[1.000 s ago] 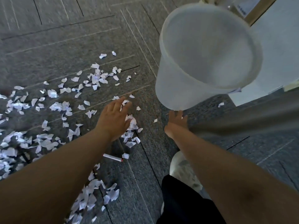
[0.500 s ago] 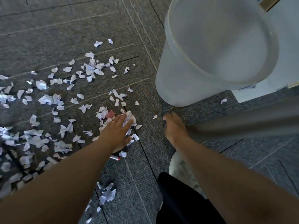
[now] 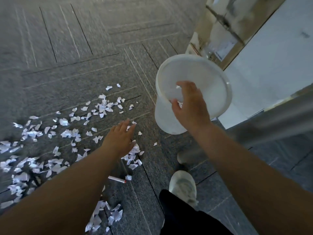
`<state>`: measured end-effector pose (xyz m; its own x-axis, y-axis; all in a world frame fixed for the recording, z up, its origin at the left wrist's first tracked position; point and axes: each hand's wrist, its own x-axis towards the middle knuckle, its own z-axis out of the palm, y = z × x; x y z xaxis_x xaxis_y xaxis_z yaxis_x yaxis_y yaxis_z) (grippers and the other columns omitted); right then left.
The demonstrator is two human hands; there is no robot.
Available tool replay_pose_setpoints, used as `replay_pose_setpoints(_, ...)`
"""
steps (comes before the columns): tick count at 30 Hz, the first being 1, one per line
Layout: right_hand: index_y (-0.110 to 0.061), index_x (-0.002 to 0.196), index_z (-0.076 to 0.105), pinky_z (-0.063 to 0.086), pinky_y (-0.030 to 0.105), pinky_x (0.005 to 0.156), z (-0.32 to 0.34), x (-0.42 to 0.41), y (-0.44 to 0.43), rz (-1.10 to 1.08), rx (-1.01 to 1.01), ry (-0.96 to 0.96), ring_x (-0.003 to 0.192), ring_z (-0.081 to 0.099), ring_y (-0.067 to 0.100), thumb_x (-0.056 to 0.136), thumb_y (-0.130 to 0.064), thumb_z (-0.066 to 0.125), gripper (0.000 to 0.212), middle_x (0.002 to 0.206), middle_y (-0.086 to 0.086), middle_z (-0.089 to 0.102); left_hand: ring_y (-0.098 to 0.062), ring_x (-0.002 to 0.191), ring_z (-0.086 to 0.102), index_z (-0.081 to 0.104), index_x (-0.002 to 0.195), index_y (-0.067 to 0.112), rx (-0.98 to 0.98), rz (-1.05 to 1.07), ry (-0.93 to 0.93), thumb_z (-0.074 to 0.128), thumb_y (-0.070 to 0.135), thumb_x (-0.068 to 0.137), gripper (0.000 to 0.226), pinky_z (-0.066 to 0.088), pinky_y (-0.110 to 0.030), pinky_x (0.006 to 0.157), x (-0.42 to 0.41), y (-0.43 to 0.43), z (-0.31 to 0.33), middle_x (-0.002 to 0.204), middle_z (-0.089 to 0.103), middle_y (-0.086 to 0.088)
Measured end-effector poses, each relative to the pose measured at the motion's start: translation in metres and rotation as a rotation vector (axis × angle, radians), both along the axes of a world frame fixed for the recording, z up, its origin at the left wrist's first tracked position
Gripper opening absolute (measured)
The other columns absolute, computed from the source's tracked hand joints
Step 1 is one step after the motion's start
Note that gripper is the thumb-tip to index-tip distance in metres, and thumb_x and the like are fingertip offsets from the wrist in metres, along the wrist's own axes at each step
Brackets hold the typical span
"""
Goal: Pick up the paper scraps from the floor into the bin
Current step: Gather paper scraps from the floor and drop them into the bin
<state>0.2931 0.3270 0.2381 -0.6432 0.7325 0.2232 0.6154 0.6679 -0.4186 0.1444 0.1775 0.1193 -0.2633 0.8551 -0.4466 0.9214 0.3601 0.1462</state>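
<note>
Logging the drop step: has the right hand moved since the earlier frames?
Yes. The right hand rose from the floor beside the base of the bin to above its open mouth.

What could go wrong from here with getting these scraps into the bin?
The right hand hangs over the near rim of the bin, so light scraps dropped there could flutter outside. The open left hand lies over paper scraps close to a white pen-like stick, which could be gathered up with them.

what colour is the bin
White and slightly translucent. The bin shows only in the head view, the single camera here.
</note>
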Motion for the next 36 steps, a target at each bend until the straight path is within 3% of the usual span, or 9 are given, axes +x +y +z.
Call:
replay_pose_setpoints(3,-0.014,0.137,0.033,0.034,0.046,0.098,-0.009,0.018,0.006,-0.018,-0.157,-0.375,0.121,0.036,0.037,0.092,-0.026,0.052,0.051,0.151,0.009,0.024,-0.025,0.143,-0.002,0.002,0.147,0.022,0.034,0.004,-0.011,0.04,0.043,0.095,0.068,0.006,-0.043,0.115,0.003,0.008,0.027,0.156,-0.008,-0.007)
replay_pose_setpoints(7,-0.01,0.131,0.041,0.035,0.047,0.097,-0.006,0.019,-0.017,0.061,-0.032,-0.364,0.119,0.039,0.036,0.087,-0.02,0.058,0.047,0.145,0.014,0.033,-0.025,0.143,-0.002,0.002,0.147,0.021,0.05,0.01,0.007,0.038,0.043,0.095,0.067,0.006,-0.044,0.115,0.001,-0.004,0.05,0.156,-0.008,-0.007)
replay_pose_setpoints(10,-0.001,0.119,0.053,0.044,0.051,0.087,-0.01,0.003,-0.049,0.264,0.042,-0.277,0.107,0.05,0.042,0.075,-0.004,0.065,0.045,0.126,0.023,0.051,-0.026,0.143,-0.002,0.004,0.147,0.02,0.063,0.05,0.02,0.037,0.045,0.095,0.067,0.006,-0.045,0.115,-0.006,-0.033,0.052,0.156,-0.006,-0.008)
replay_pose_setpoints(14,0.0,0.118,0.055,0.048,0.05,0.081,-0.047,-0.028,-0.09,0.486,-0.01,-0.324,0.104,0.053,0.042,0.073,-0.005,0.066,0.046,0.121,0.023,0.055,-0.027,0.143,-0.001,0.005,0.147,0.02,0.035,0.134,0.024,0.034,0.048,0.095,0.066,0.007,-0.047,0.115,-0.026,-0.076,0.041,0.156,-0.005,-0.008)
replay_pose_setpoints(18,-0.017,0.145,0.021,0.02,0.042,0.111,-0.114,-0.04,-0.112,0.262,-0.301,-0.536,0.137,0.018,0.033,0.093,-0.035,0.048,0.061,0.153,0.01,0.018,-0.027,0.143,-0.001,0.004,0.147,0.021,0.009,0.176,0.04,0.041,0.047,0.093,0.07,0.009,-0.046,0.115,-0.043,-0.117,0.008,0.156,-0.002,-0.007)
replay_pose_setpoints(21,-0.024,0.147,-0.001,0.009,0.044,0.115,-0.17,-0.031,-0.126,0.148,-0.363,-0.7,0.142,-0.001,0.033,0.089,-0.056,0.042,0.079,0.156,0.009,-0.003,-0.029,0.143,-0.006,0.001,0.147,0.022,-0.052,0.205,0.032,0.04,0.051,0.091,0.074,0.009,-0.049,0.116,-0.054,-0.144,-0.031,0.156,-0.005,-0.007)
replay_pose_setpoints(25,-0.026,0.144,-0.017,0.007,0.052,0.111,-0.226,-0.026,-0.139,0.078,-0.343,-0.847,0.14,-0.012,0.036,0.076,-0.076,0.04,0.102,0.154,0.011,-0.019,-0.034,0.141,-0.014,-0.007,0.147,0.023,-0.131,0.272,0.015,0.038,0.064,0.086,0.086,0.007,-0.055,0.113,-0.06,-0.169,-0.083,0.156,-0.013,-0.006)
replay_pose_setpoints(32,-0.022,0.145,-0.017,0.004,0.053,0.112,-0.28,-0.053,-0.124,0.18,-0.255,-0.77,0.141,-0.015,0.029,0.066,-0.082,0.044,0.116,0.154,0.009,-0.019,-0.038,0.138,-0.019,-0.014,0.145,0.028,-0.123,0.369,0.05,0.035,0.08,0.072,0.102,0.006,-0.063,0.109,-0.075,-0.19,-0.143,0.154,-0.022,-0.003)
replay_pose_setpoints(36,-0.013,0.148,0.006,0.001,0.043,0.115,-0.29,-0.057,-0.148,0.241,-0.243,-0.643,0.142,-0.01,0.027,0.074,-0.072,0.048,0.103,0.156,0.009,-0.006,-0.038,0.139,-0.017,-0.013,0.145,0.028,-0.096,0.344,-0.022,0.035,0.079,0.072,0.101,0.002,-0.056,0.112,-0.079,-0.182,-0.157,0.155,-0.017,-0.005)
